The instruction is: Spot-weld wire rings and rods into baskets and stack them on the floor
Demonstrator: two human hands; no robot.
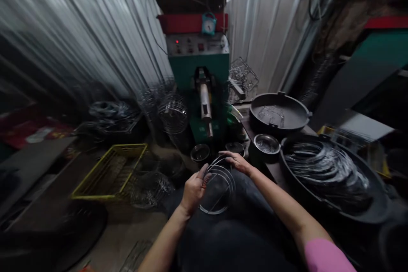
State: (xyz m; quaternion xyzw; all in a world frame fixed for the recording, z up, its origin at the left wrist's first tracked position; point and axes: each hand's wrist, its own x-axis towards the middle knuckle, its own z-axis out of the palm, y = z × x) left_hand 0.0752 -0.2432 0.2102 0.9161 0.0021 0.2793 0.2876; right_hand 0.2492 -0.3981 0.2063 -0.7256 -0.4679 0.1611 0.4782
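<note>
A round frame of thin metal wire rings (214,212) hangs tilted in front of my lap. My left hand (194,189) is closed on the frame's upper left, with orange wrapping on one finger. On the upper right, my right hand (238,162) pinches the rim between thumb and fingers. Just beyond my hands stands a green machine (180,72) with a light-coloured arm (205,100) jutting toward me. Small round metal bowls (200,153) sit below that arm. Dark fabric behind the rings makes their crossing wires hard to separate.
A large pan of wire rings (331,170) lies to the right, with a shallower black pan (280,112) and a small metal dish (267,144) nearby. On the left are a yellow-rimmed basket (110,197) and wire pieces (149,189). Stacked wire rings (173,112) stand beside the machine.
</note>
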